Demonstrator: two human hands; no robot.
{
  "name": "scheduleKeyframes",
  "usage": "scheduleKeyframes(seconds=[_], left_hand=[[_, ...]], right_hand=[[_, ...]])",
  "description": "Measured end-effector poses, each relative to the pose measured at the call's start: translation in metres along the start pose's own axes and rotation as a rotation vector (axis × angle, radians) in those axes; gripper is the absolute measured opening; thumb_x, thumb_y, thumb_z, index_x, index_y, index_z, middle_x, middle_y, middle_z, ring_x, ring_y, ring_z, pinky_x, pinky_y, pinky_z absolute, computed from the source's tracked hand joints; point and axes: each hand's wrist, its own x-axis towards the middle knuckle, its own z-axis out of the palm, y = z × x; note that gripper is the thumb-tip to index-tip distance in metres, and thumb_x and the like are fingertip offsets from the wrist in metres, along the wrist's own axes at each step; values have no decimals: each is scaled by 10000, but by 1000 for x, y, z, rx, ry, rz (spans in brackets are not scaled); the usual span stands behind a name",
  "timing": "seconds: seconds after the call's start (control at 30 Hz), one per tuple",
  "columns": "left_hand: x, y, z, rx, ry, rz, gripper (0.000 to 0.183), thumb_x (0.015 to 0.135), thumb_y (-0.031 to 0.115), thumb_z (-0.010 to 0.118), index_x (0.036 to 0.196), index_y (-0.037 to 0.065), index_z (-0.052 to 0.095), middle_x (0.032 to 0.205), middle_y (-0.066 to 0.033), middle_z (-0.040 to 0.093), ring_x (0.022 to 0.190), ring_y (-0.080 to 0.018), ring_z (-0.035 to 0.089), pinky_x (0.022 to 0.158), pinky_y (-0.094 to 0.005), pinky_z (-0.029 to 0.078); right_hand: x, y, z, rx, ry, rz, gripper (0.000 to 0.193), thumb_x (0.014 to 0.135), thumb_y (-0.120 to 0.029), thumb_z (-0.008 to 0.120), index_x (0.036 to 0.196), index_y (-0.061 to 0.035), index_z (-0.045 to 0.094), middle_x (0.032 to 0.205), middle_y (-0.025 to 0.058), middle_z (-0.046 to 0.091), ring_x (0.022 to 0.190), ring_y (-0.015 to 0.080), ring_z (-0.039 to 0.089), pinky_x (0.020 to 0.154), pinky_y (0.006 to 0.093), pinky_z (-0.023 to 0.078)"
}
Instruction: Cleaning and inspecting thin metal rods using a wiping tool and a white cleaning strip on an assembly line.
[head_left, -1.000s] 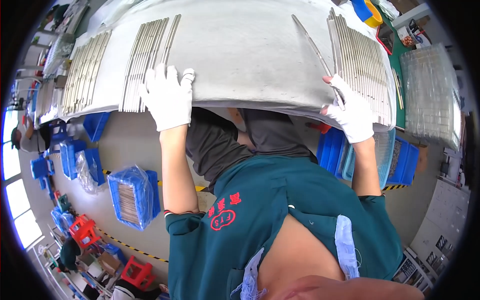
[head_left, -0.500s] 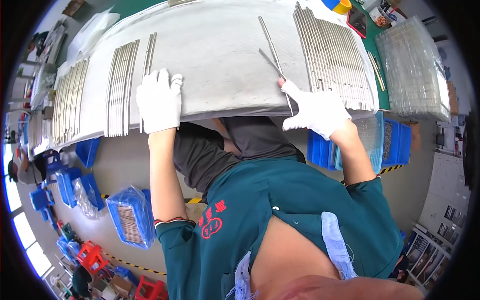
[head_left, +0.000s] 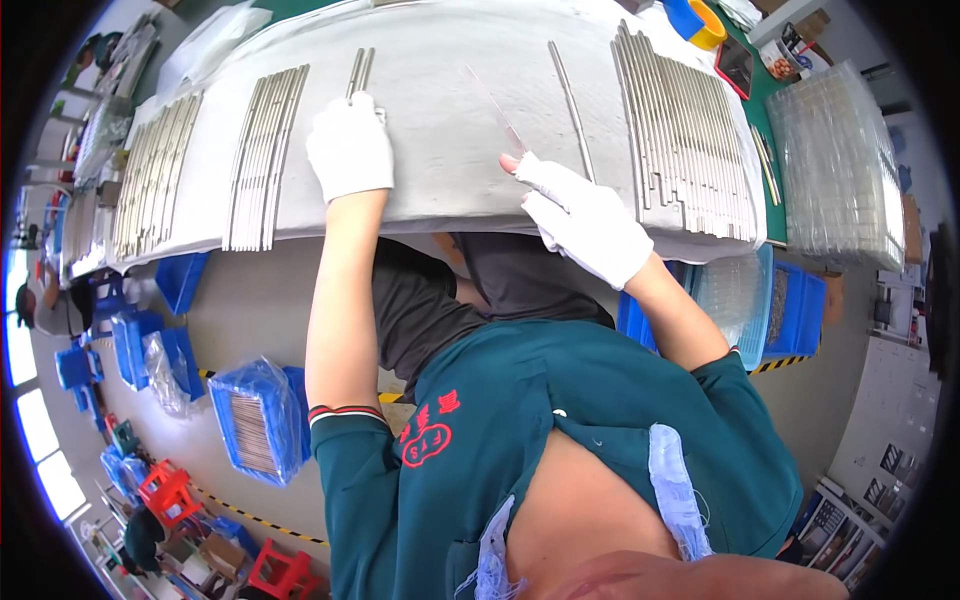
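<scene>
My left hand [head_left: 350, 148], in a white glove, has its fingers curled over two slim metal rods [head_left: 355, 72]; their far ends stick out past the fingertips and the hand and wrist cover the rest. Between the bare-tipped thumb and finger of my right hand [head_left: 590, 218], also gloved, a thin strip-like piece [head_left: 496, 110] is pinched, pointing away to the left; its kind I cannot make out. A single metal rod [head_left: 571, 105] lies just beyond the right hand, apart from the strip.
Rows of similar rods lie at the left [head_left: 268, 155] and right [head_left: 690, 140] of the cloth-covered table [head_left: 450, 190]. Clear plastic trays [head_left: 838, 165] are stacked at the far right, near a phone [head_left: 735, 68] and a yellow tape roll [head_left: 708, 36]. Blue bins [head_left: 797, 310] stand below.
My left hand and its two rods have shifted right, away from the left row. My right hand has moved left with the strip, leaving the single rod apart.
</scene>
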Motion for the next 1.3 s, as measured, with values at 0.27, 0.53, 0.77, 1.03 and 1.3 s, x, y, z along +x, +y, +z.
scheduleKeyframes(seconds=[0.27, 0.53, 0.77, 1.03, 1.3], left_hand=[[6, 5, 5, -13, -98, -38, 206, 868, 177, 469, 858, 39, 621, 793, -177, 621, 743, -322, 634, 699, -420, 512], [-26, 17, -15, -363, -176, 0, 268, 864, 162, 464, 1080, 46, 571, 944, -145, 599, 687, -294, 597, 658, -392, 483], [-72, 35, -79, -1593, -835, -617, 293, 937, 198, 465, 1184, 49, 517, 699, 29, 511, 424, -15, 301, 377, -162, 249], [-113, 31, -68, -1539, -899, -658, 182, 911, 175, 497, 1016, 53, 583, 704, 11, 541, 499, -43, 445, 393, -193, 351], [-129, 17, -32, -693, -103, 312, 199, 891, 142, 535, 1054, 83, 634, 877, -44, 646, 654, -91, 564, 655, -212, 453]], right_hand=[[-7, 37, -23, -213, 37, 261, 295, 872, -123, 495, 1159, -96, 555, 980, 11, 554, 687, 132, 502, 610, 267, 445], [-28, 11, -27, 533, 173, 598, 511, 934, -124, 425, 1430, -127, 301, 622, -5, 490, 507, 38, 437, 513, 184, 404], [-57, 20, -20, 661, -53, 638, 510, 921, -84, 414, 1422, -108, 321, 603, 0, 494, 525, 62, 465, 595, 213, 459], [-41, 6, -23, 630, -15, 665, 536, 921, -88, 416, 1438, -110, 274, 589, -10, 444, 508, 53, 459, 583, 246, 479], [-67, 26, 2, -480, -344, 132, 589, 882, -198, 492, 1429, -163, 274, 506, 100, 521, 430, 279, 535, 446, 371, 446]])
